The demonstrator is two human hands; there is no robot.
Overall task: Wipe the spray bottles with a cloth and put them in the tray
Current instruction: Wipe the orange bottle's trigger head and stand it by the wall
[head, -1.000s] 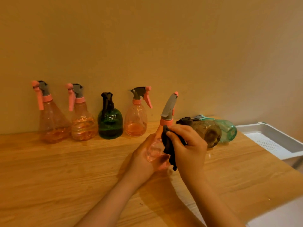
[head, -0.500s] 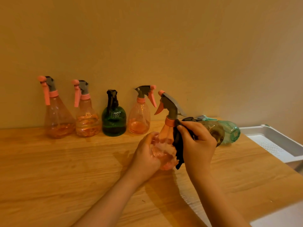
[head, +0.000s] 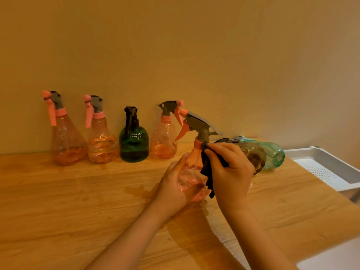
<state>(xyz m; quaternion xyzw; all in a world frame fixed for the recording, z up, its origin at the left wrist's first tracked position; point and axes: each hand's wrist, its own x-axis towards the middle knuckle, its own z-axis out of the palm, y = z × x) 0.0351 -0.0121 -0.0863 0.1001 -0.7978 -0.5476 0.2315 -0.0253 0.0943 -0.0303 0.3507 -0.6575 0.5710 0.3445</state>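
Pink spray bottle (head: 191, 172) gripped by left hand (head: 173, 184); right hand (head: 231, 172) apparently presses clutched black cloth (head: 208, 168) against it.

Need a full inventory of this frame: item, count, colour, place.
standing pink bottles: 3, pink with grey heads, back row by the wall
green bottle: 1, dark green, black head, upright in that row
held bottle: 1, pink, over the table centre
lying bottles: 2, amber and teal, on their sides behind the right hand
cloth: 1, black, against the held bottle
tray: 1, white, perforated floor, right edge
table: 1, wood
left hand: grips the held bottle's body
right hand: holds the cloth
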